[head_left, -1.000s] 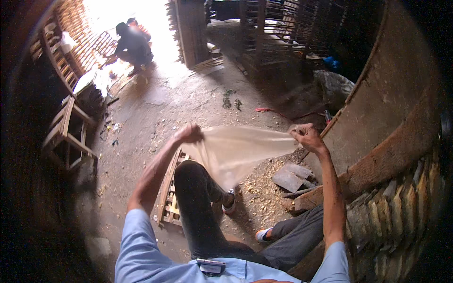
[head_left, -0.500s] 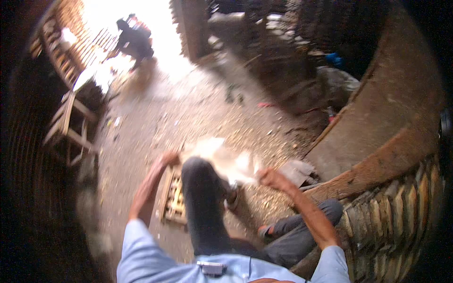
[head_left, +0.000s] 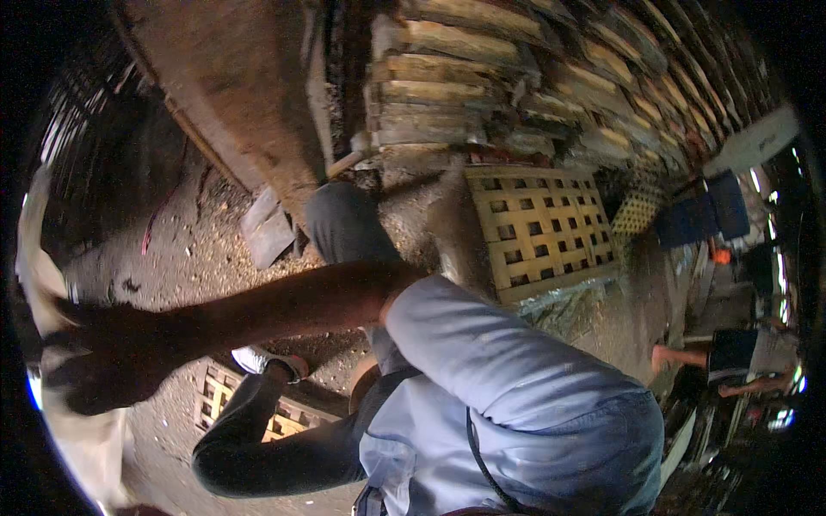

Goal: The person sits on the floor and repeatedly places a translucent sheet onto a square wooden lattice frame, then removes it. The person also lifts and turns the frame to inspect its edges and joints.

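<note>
"How is the right hand's [head_left: 103,357] grip?"

"Closed, with the fingers bent onto a pale sheet [head_left: 95,451]. They sit in deep shade, so I can't tell which of them press on it."

"And the left hand's?"

"I can't tell. At the sheet's lower end only a dark reddish patch shows, cut off by the picture's edge."

"Taking the big lattice crate as landmark, where is the sheet?"

"Well to the crate's [head_left: 516,217] left, hanging in a long strip above and below the right hand."

"What about the arm's pose?"

"The light blue sleeve [head_left: 508,361] lies just below the crate. From it the bare forearm [head_left: 301,297] reaches out leftward, away from the crate, nearly straight and sloping slightly down to the hand."

"Count the things for me."

"One sheet. Three lattice pieces: the big crate, a smaller lattice [head_left: 284,423] below and left of it, partly behind the leg, and a far lattice [head_left: 638,209] near its right side. One flat grey blade [head_left: 265,228] to its left, one white shoe [head_left: 258,357] below and left. Stacked blocks [head_left: 447,64] rise above it, too many to count. One other person [head_left: 731,357] is to its right, lower down."
</note>
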A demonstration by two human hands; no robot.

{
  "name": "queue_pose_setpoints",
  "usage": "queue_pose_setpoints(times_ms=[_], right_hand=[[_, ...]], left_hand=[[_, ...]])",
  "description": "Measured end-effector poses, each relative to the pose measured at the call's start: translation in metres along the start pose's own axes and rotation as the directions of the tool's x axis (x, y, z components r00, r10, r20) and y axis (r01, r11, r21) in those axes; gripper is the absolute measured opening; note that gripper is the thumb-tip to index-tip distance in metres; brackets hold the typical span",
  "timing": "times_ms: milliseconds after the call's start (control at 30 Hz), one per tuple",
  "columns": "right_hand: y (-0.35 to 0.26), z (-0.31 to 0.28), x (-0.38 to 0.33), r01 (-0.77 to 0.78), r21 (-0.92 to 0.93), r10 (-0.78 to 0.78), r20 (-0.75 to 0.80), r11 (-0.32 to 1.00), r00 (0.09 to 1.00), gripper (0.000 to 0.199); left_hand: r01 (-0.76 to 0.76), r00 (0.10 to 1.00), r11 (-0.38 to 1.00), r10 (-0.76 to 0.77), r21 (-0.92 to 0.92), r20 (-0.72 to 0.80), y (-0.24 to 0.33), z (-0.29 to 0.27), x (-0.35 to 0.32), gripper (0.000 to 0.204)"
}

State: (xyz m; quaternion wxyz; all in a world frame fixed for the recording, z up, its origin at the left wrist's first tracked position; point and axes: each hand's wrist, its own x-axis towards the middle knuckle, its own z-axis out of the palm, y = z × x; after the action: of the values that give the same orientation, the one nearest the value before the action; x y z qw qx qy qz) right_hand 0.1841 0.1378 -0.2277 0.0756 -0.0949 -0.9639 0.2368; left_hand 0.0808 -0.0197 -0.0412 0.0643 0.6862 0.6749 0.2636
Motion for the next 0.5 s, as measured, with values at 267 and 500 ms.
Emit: queue_pose_setpoints(times_ms=[267, 500], right_hand=[[-0.047, -0.102, -0.127, 0.248, 0.329, -0.062, -0.484, 0.911, 0.873, 0.019], [-0.09, -0.288, -0.317, 0.072, 0.877, 0.537, -0.354, 0.476, 0.766, 0.025]], left_hand=[[-0.242, 0.706, 0.891, 0.433, -0.383, 0.561, 0.152, 0.092, 0.024, 0.02], [-0.332, 0.713, 0.86, 0.498, -0.388, 0.494, 0.194, 0.036, 0.077, 0.02]])
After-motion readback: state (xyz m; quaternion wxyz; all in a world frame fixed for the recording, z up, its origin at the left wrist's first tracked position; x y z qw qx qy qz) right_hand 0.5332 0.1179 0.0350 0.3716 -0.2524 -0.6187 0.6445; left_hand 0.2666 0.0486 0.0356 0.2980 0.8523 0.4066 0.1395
